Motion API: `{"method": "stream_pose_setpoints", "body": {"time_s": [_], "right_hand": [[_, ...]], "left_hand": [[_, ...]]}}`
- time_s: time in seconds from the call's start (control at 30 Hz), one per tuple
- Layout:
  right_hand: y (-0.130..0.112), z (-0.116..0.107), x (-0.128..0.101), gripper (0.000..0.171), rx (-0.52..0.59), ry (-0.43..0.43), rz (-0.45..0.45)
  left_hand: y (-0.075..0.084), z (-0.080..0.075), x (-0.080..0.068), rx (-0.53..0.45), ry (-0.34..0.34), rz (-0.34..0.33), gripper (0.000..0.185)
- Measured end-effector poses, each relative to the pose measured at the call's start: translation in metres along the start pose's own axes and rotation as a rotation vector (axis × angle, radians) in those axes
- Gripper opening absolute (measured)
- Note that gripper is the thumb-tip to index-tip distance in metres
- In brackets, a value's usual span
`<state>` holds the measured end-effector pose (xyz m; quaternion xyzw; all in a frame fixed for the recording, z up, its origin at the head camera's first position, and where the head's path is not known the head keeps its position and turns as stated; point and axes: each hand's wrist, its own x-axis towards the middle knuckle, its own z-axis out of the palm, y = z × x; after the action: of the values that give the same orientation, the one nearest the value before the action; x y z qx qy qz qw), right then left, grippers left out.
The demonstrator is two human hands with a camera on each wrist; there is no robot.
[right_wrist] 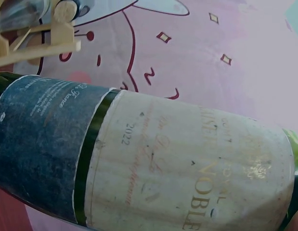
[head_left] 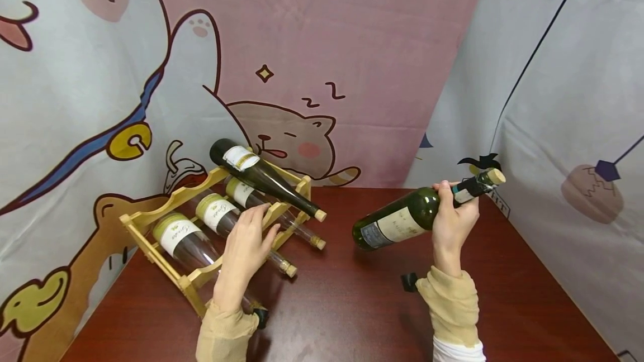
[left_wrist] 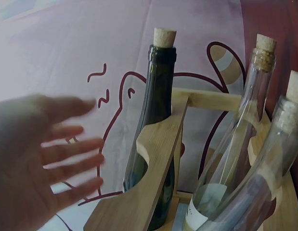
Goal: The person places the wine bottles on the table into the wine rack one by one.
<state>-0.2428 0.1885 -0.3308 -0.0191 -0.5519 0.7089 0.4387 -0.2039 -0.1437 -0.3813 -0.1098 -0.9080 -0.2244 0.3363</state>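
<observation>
Right wrist view: green bottle [right_wrist: 139, 159] label reads "2022" and "NOBLE".

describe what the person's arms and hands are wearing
Both hands are bare. The left hand and right hand emerge from loose beige sleeves bunched at the wrists, each with a small black strap piece; a white layer shows under the right sleeve.

Glossy green glass bottle [head_left: 402, 219] with matt paper label, cork stopper; pale bare-wood rack [head_left: 193, 279]; polished dark-red table [head_left: 352, 306]; cloth backdrop [head_left: 352, 43].
</observation>
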Motion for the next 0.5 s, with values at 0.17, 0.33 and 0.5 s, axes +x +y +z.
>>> {"method": "stream_pose_setpoints", "body": {"time_s": [0.17,0.33,0.5], "right_hand": [[-0.007,0.002,-0.008,0.005,0.069,-0.004,0.019],[-0.011,0.006,-0.015,0.006,0.173,-0.005,0.015],[-0.012,0.01,-0.022,0.008,0.3,-0.023,-0.003]], "left_hand": [[0.008,0.003,0.001,-0.043,-0.003,0.094,0.059],[0.015,0.006,0.002,-0.077,-0.019,0.143,0.067],[0.021,0.007,0.002,-0.108,-0.035,0.192,0.074]]}}
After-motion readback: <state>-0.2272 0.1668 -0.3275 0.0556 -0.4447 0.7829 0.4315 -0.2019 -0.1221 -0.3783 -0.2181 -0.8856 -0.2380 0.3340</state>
